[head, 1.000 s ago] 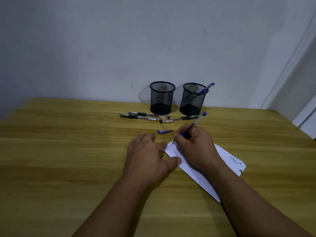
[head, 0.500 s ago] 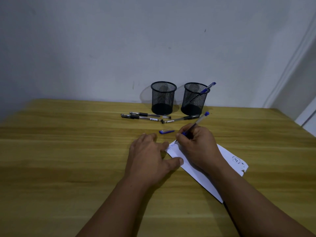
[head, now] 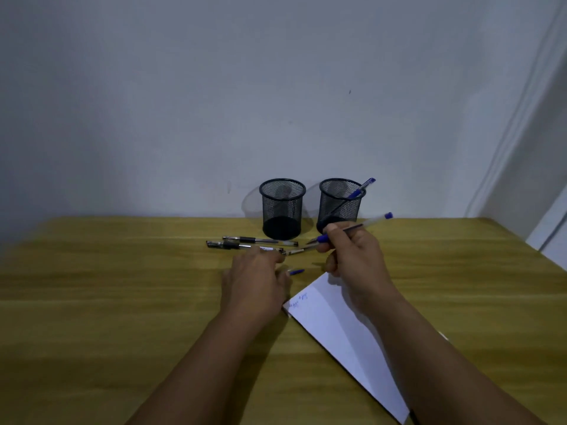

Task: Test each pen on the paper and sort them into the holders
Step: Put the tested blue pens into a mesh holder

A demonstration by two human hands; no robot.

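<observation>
single view: head-worn wide-angle camera, facing forward and down across wooden table (head: 92, 302) toward grey wall (head: 214, 102); forearms enter from bottom edge, close to lens; table's far edge mid-frame; no second view.

Two bare forearms, no sleeves, left hand (head: 256, 283), right hand (head: 356, 256)

Two mesh holders (head: 282, 207), five pens (head: 259, 240), one loose cap (head: 296, 271), one paper (head: 337, 326), two hands (head: 254, 283)
</observation>
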